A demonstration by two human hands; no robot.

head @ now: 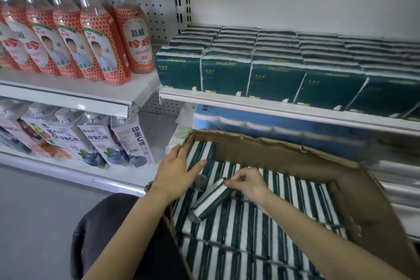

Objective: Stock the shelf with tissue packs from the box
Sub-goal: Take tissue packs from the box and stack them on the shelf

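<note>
Cardboard box (295,151) filled with green-and-white tissue packs (272,223) standing on edge in rows. The right hand (247,180) pinches the upper end of one raised pack (212,202), tilted above the rows near the box's left wall. The left hand (177,170), fingers straight, touches packs at the far left corner. Above, the shelf (272,106) carries stocked packs (227,75) along its front edge; red-labelled bottles (134,45) stand on the shelf to the left.

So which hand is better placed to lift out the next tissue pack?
Right: the right hand pinches the tilted pack by its raised end; the left hand is open, holding nothing.
</note>
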